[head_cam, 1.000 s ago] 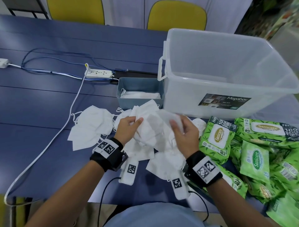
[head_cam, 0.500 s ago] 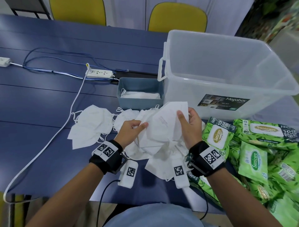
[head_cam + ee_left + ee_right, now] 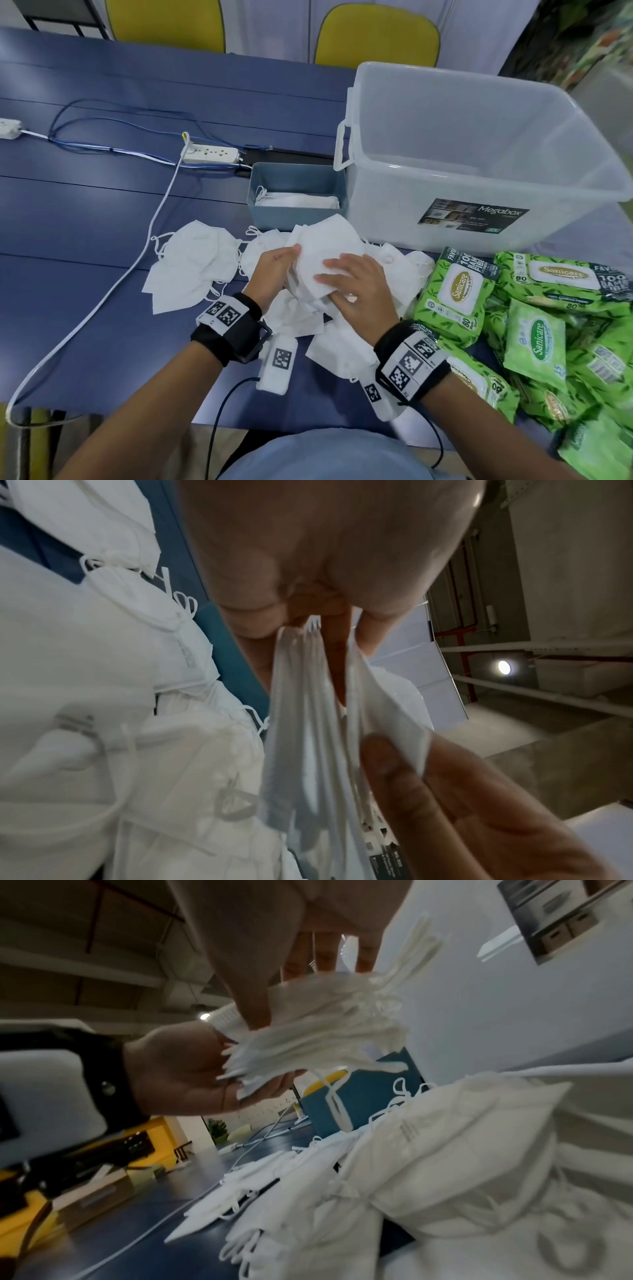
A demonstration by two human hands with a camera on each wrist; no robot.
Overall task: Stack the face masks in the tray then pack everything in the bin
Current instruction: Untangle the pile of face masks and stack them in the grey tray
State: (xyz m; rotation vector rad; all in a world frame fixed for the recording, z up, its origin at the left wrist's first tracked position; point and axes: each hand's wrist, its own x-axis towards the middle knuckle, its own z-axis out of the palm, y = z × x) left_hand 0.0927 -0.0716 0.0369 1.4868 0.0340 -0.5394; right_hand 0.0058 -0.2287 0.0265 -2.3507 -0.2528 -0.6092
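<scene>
A bundle of white folded face masks sat at frame centre, held edge-on between two hands above a loose heap of masks spread across the blue table left and below. The grey-blue tray, just above centre and touching the bin's left wall, held a flat layer of masks. The clear bin filled the upper right; green wipe packs lay piled lower right.

Head view: bright, even light; soft shadows on the dark blue table; edges bowed.
Wrist views: dimmer, blurred up close; round ceiling lamp glares.
</scene>
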